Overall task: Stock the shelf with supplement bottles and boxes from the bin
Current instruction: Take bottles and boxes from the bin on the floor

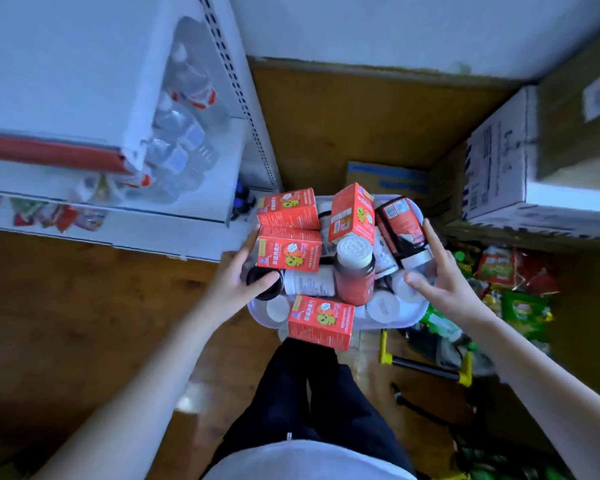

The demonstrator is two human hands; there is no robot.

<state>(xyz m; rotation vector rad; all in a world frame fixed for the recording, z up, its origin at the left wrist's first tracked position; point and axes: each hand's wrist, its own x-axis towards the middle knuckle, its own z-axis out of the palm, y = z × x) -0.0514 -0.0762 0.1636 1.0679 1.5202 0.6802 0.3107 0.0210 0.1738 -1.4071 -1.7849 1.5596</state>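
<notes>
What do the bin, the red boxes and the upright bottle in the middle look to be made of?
Bin: likely plastic, pale, smooth rounded rim. Red boxes: printed cardboard, slightly glossy, with sharp folded edges. Upright bottle: probably plastic; tinted translucent reddish body, white ribbed cap with embossed lettering; glass not ruled out.

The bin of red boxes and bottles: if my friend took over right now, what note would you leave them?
Left hand: grips the left side of the bin, thumb over the rim.
Right hand: on the bin's right side, fingers straight.
The bin is full: four red boxes, one hanging over the near rim, a red bottle upright in the middle, and more bottles lying around it.
The shelf is to the left.
Done: nothing looks taken out yet.
Left: move all boxes and bottles onto the shelf.
</notes>
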